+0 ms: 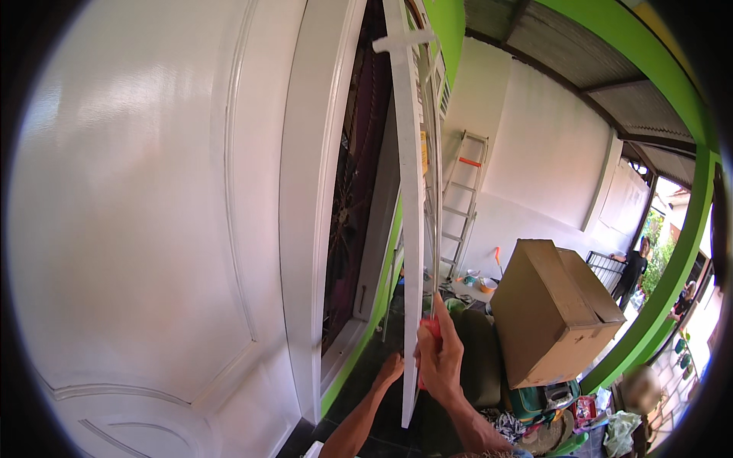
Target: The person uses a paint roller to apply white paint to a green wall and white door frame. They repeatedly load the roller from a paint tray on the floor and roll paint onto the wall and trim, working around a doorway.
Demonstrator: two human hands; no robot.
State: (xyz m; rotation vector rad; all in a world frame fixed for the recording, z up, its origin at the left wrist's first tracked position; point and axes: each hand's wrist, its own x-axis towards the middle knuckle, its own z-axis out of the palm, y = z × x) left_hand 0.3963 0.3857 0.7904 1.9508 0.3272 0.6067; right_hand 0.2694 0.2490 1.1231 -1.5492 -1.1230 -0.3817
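Note:
In my right hand [443,355] is the red handle of a paint roller [405,40], my index finger stretched up along its long thin metal rod. Its small white roller head lies across the upper part of a narrow white edge [412,191], which looks like the edge of a door or window leaf standing upright before me. My left hand [392,369] is at the lower part of this edge, on its left side. Its fingers are partly hidden behind the edge, so how they hold it is unclear.
A large white panelled door [153,191] fills the left, beside a white frame [313,229]. At right stand a big cardboard box [557,313] and a green post [687,252]. A ladder [458,206] leans on the far wall. Two people are in the right background.

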